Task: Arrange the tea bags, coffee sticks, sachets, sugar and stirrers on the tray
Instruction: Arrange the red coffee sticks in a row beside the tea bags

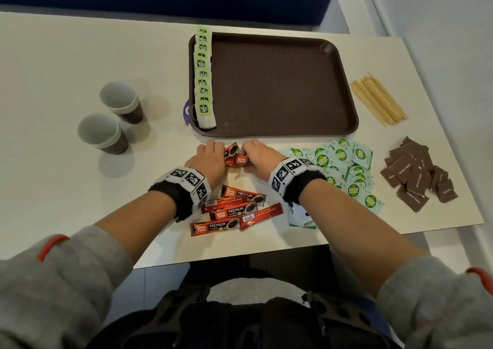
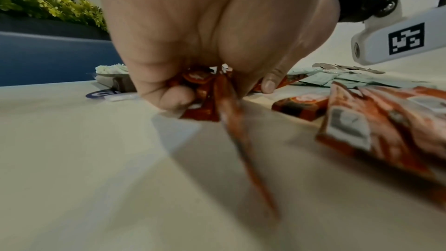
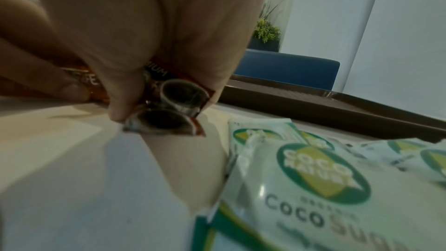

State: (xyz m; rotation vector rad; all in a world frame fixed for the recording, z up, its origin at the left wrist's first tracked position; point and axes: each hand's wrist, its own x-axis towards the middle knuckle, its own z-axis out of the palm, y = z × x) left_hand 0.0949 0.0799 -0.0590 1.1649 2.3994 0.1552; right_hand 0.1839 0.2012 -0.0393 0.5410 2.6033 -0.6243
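Both hands meet just in front of the brown tray (image 1: 344,87), gripping a small bundle of red coffee sticks (image 1: 236,156) between them. My left hand (image 1: 210,156) curls round the bundle's left end (image 2: 205,98); my right hand (image 1: 257,157) pinches its right end (image 3: 173,106). Several more coffee sticks (image 1: 234,212) lie loose between my wrists. A row of green tea bags (image 1: 204,76) overlaps along the tray's left side. Green coco sugar sachets (image 1: 344,167), brown sugar packets (image 1: 416,172) and wooden stirrers (image 1: 378,100) lie to the right on the table.
Two paper cups (image 1: 112,119) stand at the left of the white table (image 1: 53,55). A purple-and-white item (image 1: 187,111) pokes out from under the tray's left edge. The table's near edge runs just behind my wrists; a blue wall backs the table.
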